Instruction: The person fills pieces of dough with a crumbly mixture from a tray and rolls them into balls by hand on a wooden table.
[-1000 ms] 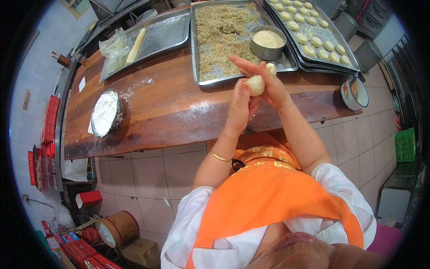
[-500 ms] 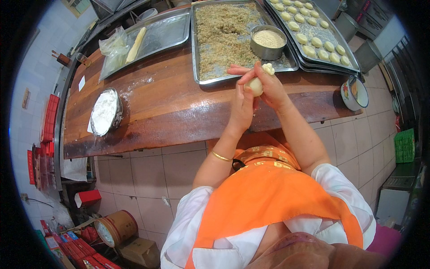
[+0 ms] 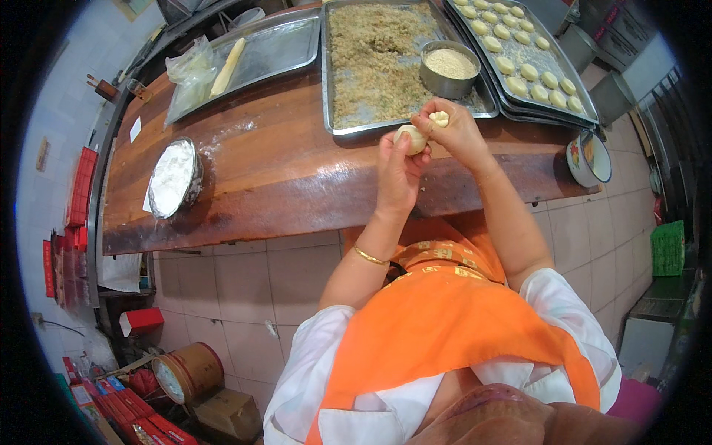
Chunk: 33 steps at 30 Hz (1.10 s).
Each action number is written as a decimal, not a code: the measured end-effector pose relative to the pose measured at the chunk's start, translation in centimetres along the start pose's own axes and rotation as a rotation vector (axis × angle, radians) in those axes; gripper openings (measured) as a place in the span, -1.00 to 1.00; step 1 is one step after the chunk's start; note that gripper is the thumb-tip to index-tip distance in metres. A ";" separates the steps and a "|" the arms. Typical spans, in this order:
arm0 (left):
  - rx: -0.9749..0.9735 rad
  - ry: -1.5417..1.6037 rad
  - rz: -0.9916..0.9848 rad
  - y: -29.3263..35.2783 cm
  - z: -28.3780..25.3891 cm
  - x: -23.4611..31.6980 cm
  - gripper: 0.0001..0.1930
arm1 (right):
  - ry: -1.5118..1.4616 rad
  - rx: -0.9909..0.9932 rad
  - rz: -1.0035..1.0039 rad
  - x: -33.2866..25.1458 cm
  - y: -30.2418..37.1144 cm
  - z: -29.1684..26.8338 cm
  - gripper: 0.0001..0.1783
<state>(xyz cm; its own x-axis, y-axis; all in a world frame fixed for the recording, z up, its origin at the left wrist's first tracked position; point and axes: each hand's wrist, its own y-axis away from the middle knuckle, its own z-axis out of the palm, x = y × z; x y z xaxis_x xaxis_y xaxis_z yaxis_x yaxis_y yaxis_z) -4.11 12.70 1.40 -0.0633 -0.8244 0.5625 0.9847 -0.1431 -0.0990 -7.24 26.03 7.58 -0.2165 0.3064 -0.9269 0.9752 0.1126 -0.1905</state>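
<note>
A smooth, pale dough ball (image 3: 409, 139) rests in the fingers of my left hand (image 3: 397, 176), which is closed round it. From the right, my right hand (image 3: 463, 138) meets the ball with pinched fingers. A small ragged dough piece (image 3: 439, 119) shows between that thumb and hand. Both hands are above the near edge of the wooden table (image 3: 297, 174). Just beyond them lies a metal tray (image 3: 347, 131) spread with crumbly tan filling (image 3: 378, 63). On that tray stands a round metal tin (image 3: 450, 83) of pale seeds.
Stacked trays (image 3: 586, 113) at the far right carry several flattened dough rounds (image 3: 529, 72). An enamel bowl (image 3: 591, 167) sits near the right corner. Leftward are a bowl of white flour (image 3: 172, 178) and a tray (image 3: 285, 52) with a dough strip (image 3: 228, 67) and plastic bag (image 3: 191, 70).
My palms, which were pressed together round the dough ball, have come apart. The ball now shows more fully in my left fingers, while my right fingers have curled into a pinch at its side.
</note>
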 end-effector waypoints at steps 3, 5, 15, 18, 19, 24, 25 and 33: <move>0.019 -0.052 0.009 0.1 -0.3 0.4 -0.69 | -0.055 -0.140 0.101 -0.4 -0.6 -1.3 -0.69; -0.003 -0.041 -0.009 0.0 -0.7 0.6 -0.70 | -0.084 -0.226 0.126 -0.5 -1.0 -1.7 -0.71; -0.083 -0.220 -0.030 0.0 -1.2 1.4 -0.62 | -0.116 -0.405 0.087 -0.7 -2.1 -2.8 -0.79; -0.100 -0.248 -0.004 -0.5 -1.5 1.1 -0.63 | -0.096 -0.418 0.073 -0.7 -2.1 -2.5 -0.80; -0.096 -0.214 0.008 -0.6 -1.5 0.8 -0.63 | -0.085 -0.420 0.068 -0.7 -2.1 -2.3 -0.80; -0.051 -0.036 -0.002 0.1 0.2 1.7 -0.64 | -0.104 -0.424 0.027 -0.5 -2.1 -2.7 -0.80; -0.057 -0.068 0.016 0.2 0.0 1.7 -0.62 | -0.103 -0.421 0.015 -0.7 -2.1 -2.6 -0.81; -0.030 -0.101 0.016 0.1 -0.1 1.5 -0.55 | 0.177 -0.378 -0.245 -1.2 -2.1 -2.0 -0.85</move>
<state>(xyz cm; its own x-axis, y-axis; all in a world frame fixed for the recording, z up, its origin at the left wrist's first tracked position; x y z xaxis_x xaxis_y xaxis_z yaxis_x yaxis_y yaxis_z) -4.08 11.44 2.15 -0.0290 -0.7674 0.6405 0.9801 -0.1477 -0.1326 -9.13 27.27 9.78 -0.4746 0.3803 -0.7938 0.8165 0.5271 -0.2355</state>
